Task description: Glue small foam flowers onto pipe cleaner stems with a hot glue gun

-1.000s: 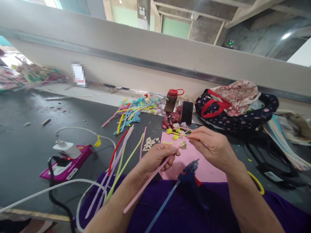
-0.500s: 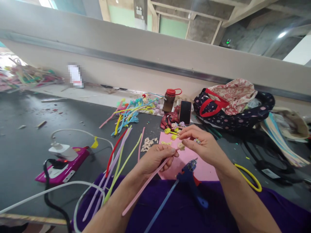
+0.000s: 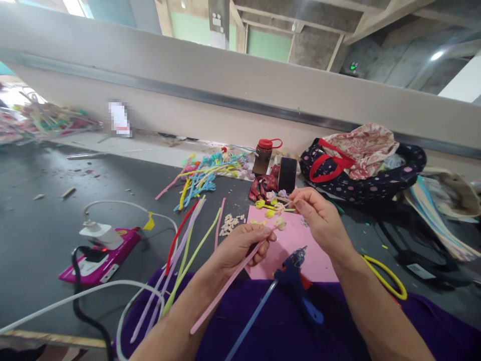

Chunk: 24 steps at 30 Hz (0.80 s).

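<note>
My left hand (image 3: 250, 243) is closed around a pink pipe cleaner (image 3: 221, 296) that slants down toward me. A small cream flower (image 3: 280, 224) sits at its upper tip, just past my fingers. My right hand (image 3: 313, 213) is pinched at the end of a pale flower stem (image 3: 287, 203), beside several small yellow, pink and lilac flowers (image 3: 269, 204). Below both hands lies a pink sheet (image 3: 278, 250). A blue glue gun (image 3: 295, 273) rests across its near edge, nozzle pointing away, with a long glue stick (image 3: 250, 321) out of its back.
Loose pipe cleaners (image 3: 188, 240) and cream bits (image 3: 231, 224) lie left of the sheet. A magenta power strip (image 3: 120, 255) with cables is farther left. Behind stand finished stems (image 3: 210, 173), a bottle (image 3: 263, 155), a phone (image 3: 287, 174) and a dotted bag (image 3: 361, 185).
My right hand has moved away from the cream flower, up and slightly right, and its fingers have closed on a pale stem. My left hand keeps its hold on the pink pipe cleaner.
</note>
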Available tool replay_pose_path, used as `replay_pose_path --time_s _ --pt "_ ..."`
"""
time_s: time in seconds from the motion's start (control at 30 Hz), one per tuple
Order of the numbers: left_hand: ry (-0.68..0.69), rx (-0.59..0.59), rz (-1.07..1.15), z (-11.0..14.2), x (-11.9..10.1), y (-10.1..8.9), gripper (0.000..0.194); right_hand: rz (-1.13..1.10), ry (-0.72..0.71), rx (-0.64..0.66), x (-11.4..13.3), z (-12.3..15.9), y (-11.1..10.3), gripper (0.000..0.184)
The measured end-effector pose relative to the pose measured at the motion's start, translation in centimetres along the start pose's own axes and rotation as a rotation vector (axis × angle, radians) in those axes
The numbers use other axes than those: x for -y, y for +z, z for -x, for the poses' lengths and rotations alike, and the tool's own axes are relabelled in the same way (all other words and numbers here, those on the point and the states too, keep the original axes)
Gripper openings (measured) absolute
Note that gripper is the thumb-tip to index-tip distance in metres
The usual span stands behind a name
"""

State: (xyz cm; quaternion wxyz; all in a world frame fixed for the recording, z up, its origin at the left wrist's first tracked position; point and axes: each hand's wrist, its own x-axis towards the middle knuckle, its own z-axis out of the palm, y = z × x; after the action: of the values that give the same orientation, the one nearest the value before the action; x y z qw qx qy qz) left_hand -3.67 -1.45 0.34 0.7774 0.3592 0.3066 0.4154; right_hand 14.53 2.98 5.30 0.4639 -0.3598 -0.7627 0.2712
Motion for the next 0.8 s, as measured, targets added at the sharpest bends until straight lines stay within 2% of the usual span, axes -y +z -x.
replay_pose_path --time_s 0.13,0.2,0.43,0.8 --pt "0.011 0.03 0.088 0.0 -0.1 -0.2 0.019 -0.098 0.089 0.109 -0.6 0.0 0.1 0.012" --pt "0.012 0.03 0.113 0.0 -0.1 -0.1 0.019 -0.094 0.052 0.144 -0.5 -0.1 0.2 0.01" --pt "0.005 0.05 0.127 0.1 -0.1 -0.2 0.019 -0.029 -0.141 0.119 0.4 0.0 0.4 0.011" --pt "0.009 0.028 0.119 0.1 -0.2 0.0 0.019 0.022 -0.196 0.154 0.6 0.2 0.5 0.013"
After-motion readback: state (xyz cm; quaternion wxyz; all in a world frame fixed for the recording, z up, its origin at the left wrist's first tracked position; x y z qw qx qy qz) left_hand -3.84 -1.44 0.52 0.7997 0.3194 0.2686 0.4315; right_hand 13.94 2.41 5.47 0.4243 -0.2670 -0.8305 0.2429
